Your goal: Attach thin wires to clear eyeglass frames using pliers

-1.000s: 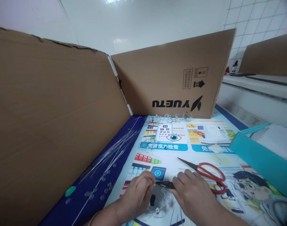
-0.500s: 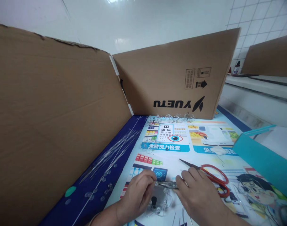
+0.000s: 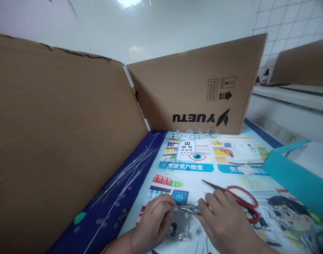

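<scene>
My right hand (image 3: 226, 218) is closed around a pair of pliers (image 3: 189, 209), its grips hidden in the palm. The metal jaws point left and meet the fingertips of my left hand (image 3: 156, 220). Those fingers are pinched at the end of a wire-and-bead piece (image 3: 184, 231), a loop of thin wire strung with clear beads that hangs below the jaws. Just behind my right hand lie scissors with red handles (image 3: 243, 197), their dark blades pointing left.
Straight wires (image 3: 124, 173) and loose clear beads (image 3: 116, 211) lie on the dark blue strip at left, near a green disc (image 3: 79, 217). Beaded wire pieces (image 3: 198, 134) rest along the cardboard panel (image 3: 193, 91). A teal box (image 3: 296, 176) stands at right.
Both hands keep nearly the same place and hold. The beaded loop hangs slightly differently beneath the pliers, and the view has shifted a little.
</scene>
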The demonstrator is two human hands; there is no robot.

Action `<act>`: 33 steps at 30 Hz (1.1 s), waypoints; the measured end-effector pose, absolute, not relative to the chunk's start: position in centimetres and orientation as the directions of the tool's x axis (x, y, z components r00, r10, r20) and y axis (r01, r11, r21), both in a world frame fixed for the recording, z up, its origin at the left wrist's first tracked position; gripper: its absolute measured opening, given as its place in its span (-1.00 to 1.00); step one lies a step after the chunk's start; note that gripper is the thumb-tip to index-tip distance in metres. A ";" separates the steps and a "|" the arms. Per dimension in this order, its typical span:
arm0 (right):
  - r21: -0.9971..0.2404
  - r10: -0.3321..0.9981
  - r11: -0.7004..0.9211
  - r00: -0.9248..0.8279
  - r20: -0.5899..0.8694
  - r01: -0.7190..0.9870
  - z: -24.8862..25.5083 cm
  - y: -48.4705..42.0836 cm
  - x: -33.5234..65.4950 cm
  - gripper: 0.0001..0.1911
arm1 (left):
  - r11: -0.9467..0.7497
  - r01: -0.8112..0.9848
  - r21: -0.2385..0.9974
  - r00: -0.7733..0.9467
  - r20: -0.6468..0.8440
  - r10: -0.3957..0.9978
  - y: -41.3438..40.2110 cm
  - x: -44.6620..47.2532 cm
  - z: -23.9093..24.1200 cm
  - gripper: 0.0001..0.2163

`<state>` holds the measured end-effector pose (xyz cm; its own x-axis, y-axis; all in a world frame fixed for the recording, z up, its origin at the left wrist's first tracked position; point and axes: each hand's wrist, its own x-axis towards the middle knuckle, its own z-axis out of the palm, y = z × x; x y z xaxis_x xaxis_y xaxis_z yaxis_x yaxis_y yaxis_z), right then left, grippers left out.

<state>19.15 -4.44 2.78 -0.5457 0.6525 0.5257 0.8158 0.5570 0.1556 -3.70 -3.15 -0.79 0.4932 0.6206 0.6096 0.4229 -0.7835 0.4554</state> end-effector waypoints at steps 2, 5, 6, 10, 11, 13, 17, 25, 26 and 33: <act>0.156 0.653 0.553 -0.542 0.529 0.818 2.7 -4.4 19.1 -0.82 | -0.791 0.429 0.437 0.495 0.618 0.610 -3.1 -3.6 -0.8 -0.80; 0.177 0.646 0.549 -0.549 0.531 0.817 2.5 -4.4 19.1 -0.82 | -0.797 0.440 0.414 0.491 0.632 0.600 -3.0 -3.6 -0.9 -0.80; 0.189 0.641 0.549 -0.555 0.531 0.814 2.4 -4.5 19.1 -0.81 | -0.798 0.443 0.410 0.490 0.635 0.598 -3.0 -3.6 -0.9 -0.81; 0.239 0.615 0.557 -0.589 0.525 0.795 2.1 -4.6 19.2 -0.80 | -0.803 0.452 0.387 0.488 0.646 0.586 -3.1 -3.6 -1.1 -0.83; 0.248 0.610 0.559 -0.595 0.523 0.791 2.1 -4.6 19.2 -0.80 | -0.805 0.454 0.381 0.489 0.649 0.583 -3.1 -3.6 -1.2 -0.83; 0.264 0.600 0.560 -0.604 0.524 0.785 2.2 -4.7 19.2 -0.79 | -0.808 0.452 0.378 0.490 0.651 0.580 -3.1 -3.5 -1.3 -0.83; 0.286 0.570 0.560 -0.612 0.548 0.778 2.4 -5.0 19.1 -0.77 | -0.803 0.448 0.394 0.471 0.659 0.586 -3.2 -3.3 -1.2 -0.83; 0.275 0.566 0.552 -0.596 0.569 0.787 3.0 -5.1 18.9 -0.79 | -0.803 0.487 0.344 0.469 0.672 0.573 -3.0 -3.4 -1.2 -0.83; 0.280 0.559 0.554 -0.599 0.573 0.784 3.2 -5.1 18.8 -0.79 | -0.802 0.491 0.341 0.468 0.673 0.573 -3.0 -3.4 -1.2 -0.83; 0.322 0.511 0.558 -0.623 0.593 0.764 4.0 -5.3 18.7 -0.73 | -0.808 0.536 0.244 0.482 0.698 0.530 -3.1 -3.1 -0.6 -0.85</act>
<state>18.72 -5.28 3.95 -0.6229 0.5108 0.5925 0.7645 0.5583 0.3224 -3.07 -3.08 -0.56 0.4817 0.5303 0.6977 0.5358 -0.8082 0.2444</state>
